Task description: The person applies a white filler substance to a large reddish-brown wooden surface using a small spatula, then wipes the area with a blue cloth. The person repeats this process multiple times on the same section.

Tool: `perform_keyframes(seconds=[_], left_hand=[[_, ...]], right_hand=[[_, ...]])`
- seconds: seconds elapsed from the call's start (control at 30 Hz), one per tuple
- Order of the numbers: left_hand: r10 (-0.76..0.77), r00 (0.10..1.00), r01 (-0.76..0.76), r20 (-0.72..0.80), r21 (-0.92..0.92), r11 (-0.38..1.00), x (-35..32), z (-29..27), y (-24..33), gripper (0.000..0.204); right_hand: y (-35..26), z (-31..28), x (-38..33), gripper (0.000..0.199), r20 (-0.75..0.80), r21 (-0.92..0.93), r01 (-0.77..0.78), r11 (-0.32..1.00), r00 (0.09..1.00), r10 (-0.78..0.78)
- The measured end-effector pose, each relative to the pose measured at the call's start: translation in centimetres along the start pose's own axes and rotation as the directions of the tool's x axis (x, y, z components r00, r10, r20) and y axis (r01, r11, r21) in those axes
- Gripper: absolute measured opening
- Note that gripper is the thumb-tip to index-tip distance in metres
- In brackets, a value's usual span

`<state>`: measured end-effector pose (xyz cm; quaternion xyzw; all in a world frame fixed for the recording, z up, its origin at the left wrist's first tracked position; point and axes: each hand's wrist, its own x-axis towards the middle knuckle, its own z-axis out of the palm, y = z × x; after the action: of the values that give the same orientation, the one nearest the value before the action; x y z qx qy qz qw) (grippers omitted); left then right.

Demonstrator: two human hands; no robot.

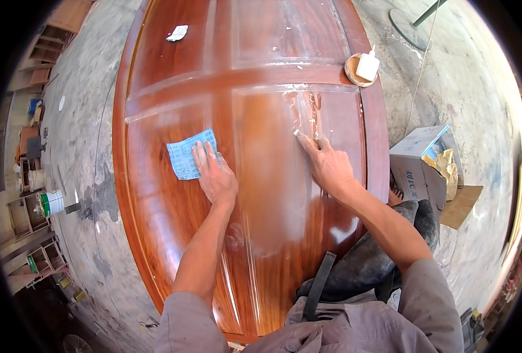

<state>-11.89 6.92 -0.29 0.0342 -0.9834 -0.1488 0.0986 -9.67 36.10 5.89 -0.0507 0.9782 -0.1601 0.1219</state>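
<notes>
Flat-palmed, the left hand [215,174] presses a blue sheet of sandpaper [187,154] against the glossy reddish door panel [172,59]; fingers spread over the sheet's right half, nothing pinched; sheet lies under and to the left of the hand, on the lower left field of the panel.

Right hand [328,166]: fingers drawn together, tip touching the panel at a pale smeared patch [305,112]; a small white bit shows at the fingertip, too small to identify; whether anything is gripped cannot be told.

Beyond the right hand, on the panel's far right edge: a round shallow dish [355,72] bearing a white bottle [368,65].

Far beyond the left hand: a scrap of white paper [177,33] on the upper field.

Right of the right forearm, on the concrete floor [84,147]: an open cardboard box [422,160].

Risks, as judged: sandpaper may skid on the slick finish under uneven pressure, scoring the gloss beyond the worked spot; the dish sits at the very rim, so a jolt to the panel could tip it off; wet smear may spread if the forearm drags across it.
</notes>
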Motion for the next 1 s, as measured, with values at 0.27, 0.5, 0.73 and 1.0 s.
perform_keyframes(seconds=[0.27, 0.5, 0.73, 1.0], left_hand=[[0.027, 1.000, -0.027, -0.014, -0.003, 1.000, -0.2, 0.3, 0.6, 0.050], [-0.017, 1.000, 0.017, -0.024, 0.005, 1.000, -0.6, 0.2, 0.6, 0.050], [0.359, 0.933, -0.353, -0.026, 0.118, 0.928, 0.6, -1.4, 3.2, 0.057], [0.231, 0.921, -0.213, 0.313, -0.089, 0.973, -5.3, 1.2, 13.8, 0.063]], right_hand=[[0.7, 0.0, 1.1, 0.069, -0.086, -0.018, 0.024, 1.000, 0.996, -0.026], [5.0, -6.8, -13.9, 0.066, -0.113, 0.079, 0.056, 0.995, 0.993, -0.046], [20.3, -8.1, -30.9, 0.064, -0.361, -0.066, -0.294, 0.953, 0.898, 0.252], [23.6, -6.9, -31.7, 0.063, -0.502, 0.064, -0.245, 0.967, 0.830, 0.243]])
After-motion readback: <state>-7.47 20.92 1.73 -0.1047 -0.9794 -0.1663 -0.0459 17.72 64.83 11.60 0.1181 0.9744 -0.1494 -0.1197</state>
